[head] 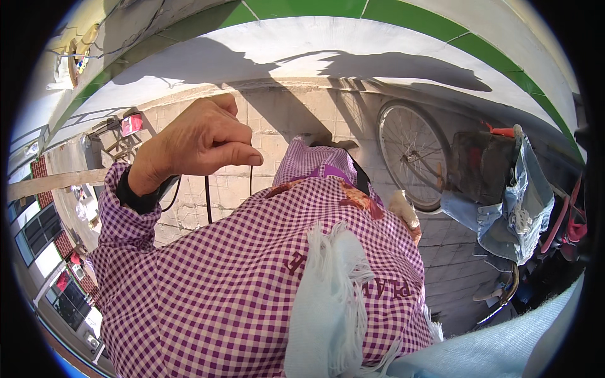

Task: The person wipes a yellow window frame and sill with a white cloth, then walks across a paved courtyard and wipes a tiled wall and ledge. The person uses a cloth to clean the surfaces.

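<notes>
My left hand is raised at the upper left, its fingers curled and the thumb against them. No held object shows. Below it hang a thin dark line and a thicker black one; whether the hand touches either is unclear. A black band circles the wrist below a purple checked sleeve. The purple-and-white checked garment covers my front, with a light blue fringed scarf over it. At its right edge a rough whitish thing meets a brownish patch; whether this is my right hand is unclear.
A bicycle wheel stands on the paved ground at the right, beside a dark basket and draped pale denim. A white wall with a green tile band curves across the top. Wooden furniture stands at the left.
</notes>
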`<state>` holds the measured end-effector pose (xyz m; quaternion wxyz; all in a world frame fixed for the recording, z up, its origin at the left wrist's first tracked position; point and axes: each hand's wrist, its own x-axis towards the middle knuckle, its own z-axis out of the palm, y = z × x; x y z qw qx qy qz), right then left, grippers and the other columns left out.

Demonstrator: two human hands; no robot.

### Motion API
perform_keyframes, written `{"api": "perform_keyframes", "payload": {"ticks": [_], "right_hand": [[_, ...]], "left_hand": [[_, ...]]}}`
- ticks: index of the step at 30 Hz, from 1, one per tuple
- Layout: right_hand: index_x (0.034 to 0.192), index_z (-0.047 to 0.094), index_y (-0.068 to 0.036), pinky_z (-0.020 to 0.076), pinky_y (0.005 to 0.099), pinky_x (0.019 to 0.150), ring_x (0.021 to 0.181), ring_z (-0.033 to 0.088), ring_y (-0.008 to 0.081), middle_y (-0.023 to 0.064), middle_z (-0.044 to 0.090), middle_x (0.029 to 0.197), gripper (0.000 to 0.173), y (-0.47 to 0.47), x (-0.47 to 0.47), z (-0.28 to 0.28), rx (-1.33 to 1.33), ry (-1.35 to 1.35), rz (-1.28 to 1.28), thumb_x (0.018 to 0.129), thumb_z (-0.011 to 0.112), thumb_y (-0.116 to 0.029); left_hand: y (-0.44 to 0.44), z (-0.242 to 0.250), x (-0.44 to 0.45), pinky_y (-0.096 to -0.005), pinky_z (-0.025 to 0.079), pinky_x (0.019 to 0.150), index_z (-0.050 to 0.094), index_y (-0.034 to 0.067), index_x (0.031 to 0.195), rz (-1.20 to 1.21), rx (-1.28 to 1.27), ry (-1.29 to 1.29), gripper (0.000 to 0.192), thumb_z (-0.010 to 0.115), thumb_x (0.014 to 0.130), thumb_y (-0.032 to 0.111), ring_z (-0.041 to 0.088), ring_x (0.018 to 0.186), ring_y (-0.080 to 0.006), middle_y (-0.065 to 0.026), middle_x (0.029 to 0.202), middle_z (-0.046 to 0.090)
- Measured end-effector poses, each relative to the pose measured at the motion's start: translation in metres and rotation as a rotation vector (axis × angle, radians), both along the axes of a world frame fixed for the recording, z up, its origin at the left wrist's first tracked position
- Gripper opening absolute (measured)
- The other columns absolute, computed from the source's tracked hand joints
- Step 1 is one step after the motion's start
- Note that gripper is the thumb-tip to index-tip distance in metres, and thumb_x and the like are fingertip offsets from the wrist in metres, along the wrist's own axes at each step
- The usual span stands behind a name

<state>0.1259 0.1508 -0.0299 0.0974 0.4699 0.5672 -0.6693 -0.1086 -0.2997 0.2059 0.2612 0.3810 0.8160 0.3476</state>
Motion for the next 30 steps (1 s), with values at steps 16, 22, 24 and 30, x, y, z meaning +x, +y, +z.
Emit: {"api": "perform_keyframes", "payload": {"ticks": [16, 22, 24, 30], "right_hand": [[0.12, 0.071, -0.002, 0.0554, 0.0291, 0.089, 0.1, 0.068, 0.0128, 0.0038, 0.074, 0.11, 0.03, -0.01, -0.001, -0.019, 0.107, 0.111, 0.066, 0.09, 0.075, -0.002], [0.123, 0.069, -0.004, 0.0528, 0.0276, 0.092, 0.102, 0.065, 0.0096, 0.0002, 0.074, 0.112, 0.033, -0.011, -0.026, -0.014, 0.243, 0.168, 0.228, 0.091, 0.075, -0.002], [0.123, 0.068, -0.004, 0.0521, 0.0271, 0.092, 0.102, 0.064, 0.0091, -0.0003, 0.073, 0.113, 0.032, -0.01, -0.046, -0.001, 0.281, 0.279, 0.254, 0.092, 0.073, -0.001], [0.121, 0.067, -0.004, 0.0514, 0.0269, 0.089, 0.099, 0.062, 0.0079, -0.0002, 0.072, 0.105, 0.028, -0.002, -0.131, 0.071, 0.399, 0.481, 0.236, 0.093, 0.072, -0.003]], "left_hand": [[0.05, 0.005, -0.07, -0.0289, 0.043, 0.074, 0.066, 0.001, 0.091, 0.381, 0.686, 0.076, 0.034, 0.058, 0.105, 0.031, 0.052, 0.07, -0.0122, -0.0025, 0.07, 0.055], [0.063, 0.026, -0.155, -0.0279, 0.043, 0.081, 0.067, 0.004, 0.098, 0.699, 0.475, 0.517, 0.031, 0.054, 0.107, 0.031, 0.05, 0.077, -0.0109, -0.001, 0.083, 0.056], [0.074, 0.005, -0.194, -0.0268, 0.043, 0.08, 0.067, 0.004, 0.098, 0.808, 0.479, 0.403, 0.033, 0.056, 0.106, 0.034, 0.05, 0.078, -0.0107, -0.0007, 0.085, 0.057], [0.074, -0.058, -0.239, -0.0307, 0.046, 0.082, 0.067, 0.003, 0.099, 0.939, 0.324, 0.365, 0.031, 0.061, 0.104, 0.033, 0.054, 0.083, -0.0157, -0.0053, 0.087, 0.058]]}}
